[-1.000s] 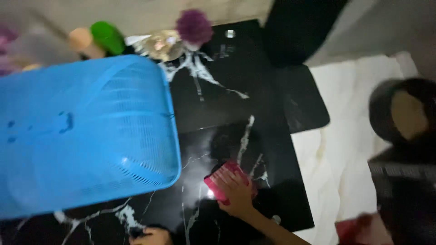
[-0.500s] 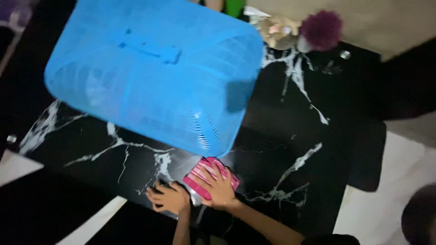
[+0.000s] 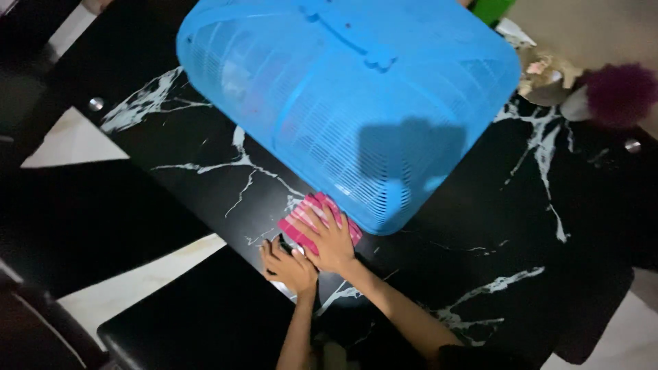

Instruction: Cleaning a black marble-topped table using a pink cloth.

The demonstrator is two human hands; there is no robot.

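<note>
The right hand [image 3: 330,240] presses flat, fingers spread, on the pink cloth [image 3: 317,223] lying on the table [image 3: 439,267] against the blue cover [image 3: 343,96], while the left hand [image 3: 288,266], fingers curled, braces on the table edge for support.

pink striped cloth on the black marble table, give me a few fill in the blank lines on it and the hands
1. The right hand presses flat on the pink striped ____.
2. The pink striped cloth lies beside the ____ mesh plastic food cover.
3. The left hand rests at the edge of the black white-veined marble ____.
4. The fluffy purple ball sits near the table's far ____.

Missing words: cloth; blue; table; corner
</note>
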